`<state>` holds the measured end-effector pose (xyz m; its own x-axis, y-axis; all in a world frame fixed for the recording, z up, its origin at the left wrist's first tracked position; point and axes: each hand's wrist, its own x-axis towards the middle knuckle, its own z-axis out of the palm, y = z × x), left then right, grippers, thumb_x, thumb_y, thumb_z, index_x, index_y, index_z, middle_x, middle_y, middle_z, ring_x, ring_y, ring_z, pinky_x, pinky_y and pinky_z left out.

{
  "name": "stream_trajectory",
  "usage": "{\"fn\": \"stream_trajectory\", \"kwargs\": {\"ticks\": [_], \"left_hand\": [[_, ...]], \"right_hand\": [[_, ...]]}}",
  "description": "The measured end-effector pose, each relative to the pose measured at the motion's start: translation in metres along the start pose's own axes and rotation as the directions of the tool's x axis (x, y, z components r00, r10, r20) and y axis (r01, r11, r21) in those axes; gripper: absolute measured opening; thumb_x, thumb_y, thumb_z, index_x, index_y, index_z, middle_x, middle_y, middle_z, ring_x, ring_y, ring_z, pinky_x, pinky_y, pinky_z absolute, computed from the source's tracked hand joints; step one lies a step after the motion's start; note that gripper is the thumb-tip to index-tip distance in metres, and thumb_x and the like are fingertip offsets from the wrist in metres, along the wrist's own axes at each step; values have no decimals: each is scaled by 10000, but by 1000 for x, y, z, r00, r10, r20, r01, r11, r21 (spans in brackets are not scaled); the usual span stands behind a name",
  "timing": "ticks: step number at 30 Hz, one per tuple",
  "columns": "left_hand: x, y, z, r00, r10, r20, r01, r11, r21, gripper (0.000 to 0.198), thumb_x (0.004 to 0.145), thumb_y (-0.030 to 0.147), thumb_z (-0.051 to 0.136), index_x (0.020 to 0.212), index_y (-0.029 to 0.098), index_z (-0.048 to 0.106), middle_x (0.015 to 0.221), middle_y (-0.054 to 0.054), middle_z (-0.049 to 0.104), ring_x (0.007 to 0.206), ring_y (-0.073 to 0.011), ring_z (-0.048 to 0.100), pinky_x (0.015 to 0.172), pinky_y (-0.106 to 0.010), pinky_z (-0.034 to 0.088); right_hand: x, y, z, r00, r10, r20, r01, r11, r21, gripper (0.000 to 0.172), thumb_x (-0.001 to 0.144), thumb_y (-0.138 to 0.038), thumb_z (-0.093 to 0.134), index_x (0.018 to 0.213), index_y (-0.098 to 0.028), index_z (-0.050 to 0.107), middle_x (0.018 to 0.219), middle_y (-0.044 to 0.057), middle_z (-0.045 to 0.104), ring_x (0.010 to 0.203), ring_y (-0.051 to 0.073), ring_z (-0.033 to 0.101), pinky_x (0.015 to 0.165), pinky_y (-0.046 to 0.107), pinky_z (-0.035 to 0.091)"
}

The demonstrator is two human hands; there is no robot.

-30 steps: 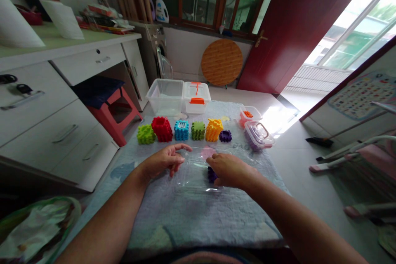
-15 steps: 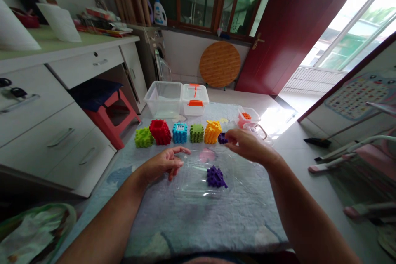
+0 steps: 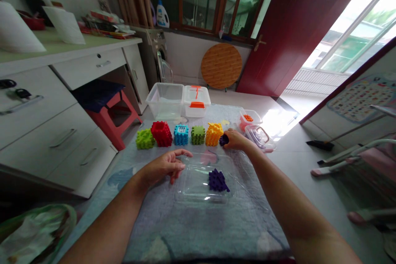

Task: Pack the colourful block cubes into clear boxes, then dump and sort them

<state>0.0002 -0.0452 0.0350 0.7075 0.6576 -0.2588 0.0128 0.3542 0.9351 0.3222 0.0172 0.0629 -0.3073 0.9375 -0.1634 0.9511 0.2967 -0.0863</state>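
A clear plastic lid (image 3: 198, 181) lies on the grey-blue cloth (image 3: 201, 222) in front of me, with a flat purple puzzle piece (image 3: 218, 180) on it. My left hand (image 3: 163, 166) rests at the lid's left rim, fingers curled against it. My right hand (image 3: 236, 140) reaches forward and closes on a small purple block (image 3: 223, 140) at the right end of a row of toy cubes: lime (image 3: 144, 138), red (image 3: 161, 133), blue (image 3: 181, 134), green (image 3: 198, 135) and orange (image 3: 214, 133).
Behind the row stand a clear open tub (image 3: 165, 100) and a clear box with an orange latch (image 3: 196, 101). Two small lidded boxes (image 3: 259, 136) sit at the right. A red stool (image 3: 108, 109) and white drawers (image 3: 62, 132) stand at the left.
My right hand left the purple piece on the clear lid, lifted away and moved forward to the small purple block in the row. My left hand stayed at the lid.
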Motion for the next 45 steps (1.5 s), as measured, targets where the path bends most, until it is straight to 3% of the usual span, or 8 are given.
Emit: {"fn": "stream_trajectory", "kwargs": {"ticks": [5,9,12,15,20,27,35,45], "left_hand": [[0,2,2,1000,1,-1,-1,1000,-8,542,747,350,717,1220,176,519,550,63,593,381,-72,488,395,-168,412],[0,1,3,1000,-6,-19,6,1000,-8,530,756,325,707,1231,177,524,537,65,589,384,-79,497,397,-176,422],[0,1,4,1000,-10,-18,10,1000,-10,520,767,303,693,1240,173,521,529,67,585,382,-84,501,401,-181,422],[0,2,6,1000,-10,-15,10,1000,-4,536,772,300,689,1260,171,507,534,65,589,383,-89,507,403,-188,428],[-2,5,8,1000,0,-14,0,1000,21,554,769,289,688,1271,159,494,523,63,587,392,-84,509,404,-164,397],[0,4,6,1000,6,10,-6,1000,23,509,787,282,675,1249,162,500,534,60,593,400,-87,522,413,-166,399],[1,-2,2,1000,13,25,-13,1000,17,525,805,308,682,1277,174,495,571,53,601,419,-90,531,424,-177,415],[1,-1,2,1000,-5,22,4,1000,29,509,815,299,663,1278,174,495,562,51,606,409,-85,522,427,-173,417]], "right_hand": [[-16,2,-13,999,36,-13,-36,999,-18,301,681,-281,697,938,-128,672,987,142,677,915,258,610,802,310,447],[-57,-6,-42,990,56,-133,-51,998,35,310,715,-313,668,974,-144,644,988,138,651,915,254,588,823,338,450],[-92,-37,-70,985,-47,-164,66,991,115,365,716,-333,682,1040,-174,629,1016,102,638,939,234,582,859,333,449],[-110,-83,-82,962,-266,-61,273,936,222,379,715,-317,683,1072,-202,627,1017,65,643,919,198,596,838,292,464],[-98,-134,-53,945,-323,50,318,944,88,402,687,-353,675,1032,-147,654,1035,130,665,918,247,617,804,330,492],[-79,-148,-22,945,-313,91,322,942,-99,377,703,-379,664,966,-112,708,973,164,699,923,284,651,802,347,515],[-78,-150,-14,953,-296,72,303,944,-131,364,721,-370,675,974,-110,711,941,141,711,887,275,666,734,324,528],[-89,-147,-28,965,-214,150,236,960,-148,354,729,-319,706,1008,-102,695,1022,153,709,928,272,669,756,325,540]]}}
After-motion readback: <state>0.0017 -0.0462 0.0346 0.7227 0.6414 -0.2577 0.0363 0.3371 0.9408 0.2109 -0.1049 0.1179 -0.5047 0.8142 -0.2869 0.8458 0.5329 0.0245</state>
